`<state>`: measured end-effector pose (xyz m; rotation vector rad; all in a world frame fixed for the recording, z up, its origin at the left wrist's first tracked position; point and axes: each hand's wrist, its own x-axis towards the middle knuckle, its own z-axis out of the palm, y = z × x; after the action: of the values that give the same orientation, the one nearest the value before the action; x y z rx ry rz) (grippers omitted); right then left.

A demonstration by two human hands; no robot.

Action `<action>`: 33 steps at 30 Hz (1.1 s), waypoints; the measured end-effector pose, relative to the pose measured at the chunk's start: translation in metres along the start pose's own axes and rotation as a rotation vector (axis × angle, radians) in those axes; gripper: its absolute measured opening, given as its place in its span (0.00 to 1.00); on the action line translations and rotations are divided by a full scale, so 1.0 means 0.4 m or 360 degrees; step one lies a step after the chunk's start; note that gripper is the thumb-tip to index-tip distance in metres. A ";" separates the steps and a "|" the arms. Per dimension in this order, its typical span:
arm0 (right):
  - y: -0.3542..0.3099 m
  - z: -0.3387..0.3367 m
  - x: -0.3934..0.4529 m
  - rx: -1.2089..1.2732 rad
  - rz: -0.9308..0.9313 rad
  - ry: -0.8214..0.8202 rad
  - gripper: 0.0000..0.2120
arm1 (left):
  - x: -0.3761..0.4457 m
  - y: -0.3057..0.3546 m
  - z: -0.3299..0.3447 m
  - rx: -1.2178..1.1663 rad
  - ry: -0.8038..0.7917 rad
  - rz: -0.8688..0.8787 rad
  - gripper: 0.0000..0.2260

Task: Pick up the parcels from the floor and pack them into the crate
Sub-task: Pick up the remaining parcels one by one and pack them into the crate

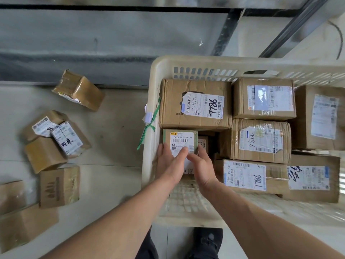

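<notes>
A cream plastic crate stands on the floor and holds several brown cardboard parcels with white labels. A small green-edged parcel sits in the crate's near left corner. My left hand grips its left side, thumb across the label. My right hand holds its right side, fingers curled along the edge. Several more parcels lie on the floor at the left, among them a tilted taped box, a labelled pair and a plain box.
A grey wall base and a dark metal frame run behind the crate. A green strap hangs on the crate's left wall. My dark shoe stands just below the crate's near rim. Pale bare floor lies between the floor parcels and the crate.
</notes>
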<state>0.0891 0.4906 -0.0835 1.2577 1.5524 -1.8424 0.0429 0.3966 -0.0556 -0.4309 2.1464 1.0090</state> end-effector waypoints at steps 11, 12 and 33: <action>-0.045 -0.049 -0.009 -0.1152 -0.0386 0.0015 0.35 | -0.049 0.011 0.060 -0.0456 0.0338 -0.0452 0.26; -0.068 -0.050 -0.016 -0.1442 -0.0473 -0.0008 0.36 | -0.057 0.009 0.069 -0.0619 0.0323 -0.0580 0.29; -0.070 -0.046 -0.004 -0.1569 -0.0399 0.0370 0.32 | -0.008 -0.020 0.100 -0.0869 0.0224 -0.0744 0.30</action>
<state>0.0745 0.5153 -0.0661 0.8143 2.3740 -0.7786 0.0682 0.4222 -0.0749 -1.2298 1.7295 1.2972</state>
